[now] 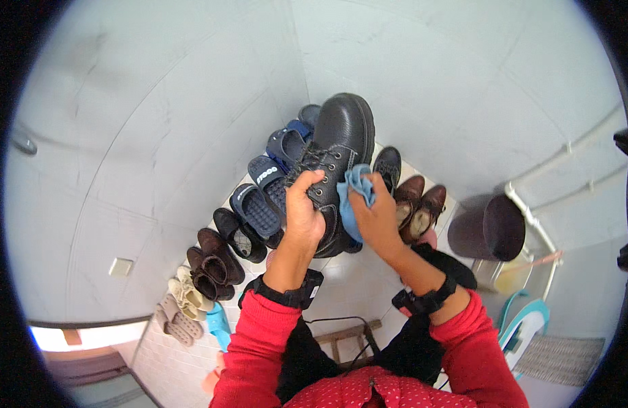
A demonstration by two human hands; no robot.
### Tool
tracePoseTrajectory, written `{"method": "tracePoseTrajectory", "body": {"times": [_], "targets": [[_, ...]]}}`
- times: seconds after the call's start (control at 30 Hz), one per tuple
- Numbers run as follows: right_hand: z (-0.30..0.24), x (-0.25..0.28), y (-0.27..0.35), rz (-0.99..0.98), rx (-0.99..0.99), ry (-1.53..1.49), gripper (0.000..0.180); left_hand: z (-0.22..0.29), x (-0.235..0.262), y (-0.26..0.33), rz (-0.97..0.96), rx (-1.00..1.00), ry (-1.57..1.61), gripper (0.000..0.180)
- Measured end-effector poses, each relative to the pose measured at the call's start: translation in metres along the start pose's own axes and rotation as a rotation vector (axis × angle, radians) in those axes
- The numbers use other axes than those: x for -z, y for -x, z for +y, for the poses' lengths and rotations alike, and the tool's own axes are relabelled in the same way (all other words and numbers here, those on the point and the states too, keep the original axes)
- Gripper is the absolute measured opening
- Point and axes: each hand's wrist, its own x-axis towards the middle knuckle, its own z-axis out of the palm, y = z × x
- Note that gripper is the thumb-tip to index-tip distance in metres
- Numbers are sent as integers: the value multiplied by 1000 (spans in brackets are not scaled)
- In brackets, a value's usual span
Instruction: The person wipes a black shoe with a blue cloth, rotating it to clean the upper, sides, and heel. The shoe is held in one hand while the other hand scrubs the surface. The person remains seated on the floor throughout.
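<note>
A black leather lace-up shoe (344,129) is held up in front of me, its toe pointing away and its sole turned to the right. My left hand (306,207) is closed round its laced opening, with the thumb lying over the laces. On the shoe's right side, my right hand (376,211) presses a crumpled blue cloth (355,194) against the leather near the sole. Part of the cloth is covered by the fingers. The heel end is partly hidden behind my left hand and wrist.
Blue slippers (254,209), brown shoes (219,257) and beige clogs (178,319) line the left wall. Brown leather shoes (421,207) stand at the right, near a dark bucket (491,228) and white pipes (531,217). A wooden stool (344,340) is close to my legs.
</note>
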Motion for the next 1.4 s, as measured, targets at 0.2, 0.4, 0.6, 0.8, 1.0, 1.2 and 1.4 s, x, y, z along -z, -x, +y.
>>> {"method": "tracePoseTrajectory", "body": {"times": [0.2,0.4,0.6,0.8,1.0,1.2,1.4], "targets": [[2,-4,7,-20,111,115,20,1,6,2,25,31,64,25],[7,7,-19,136,107,58,16,-6,1,16,-51,127,1,20],[7,25,-39,275,3,-65,16,-14,3,16,-51,157,8,28],[4,1,-11,2,-40,31,15,-4,8,8,10,82,14,26],[-6,-7,18,-191,173,123,19,13,8,5,30,-20,35,27],[4,-10,5,-29,294,202,11,8,9,7,18,18,18,25],[6,7,-26,194,79,80,15,-7,10,9,-22,110,5,29]]}}
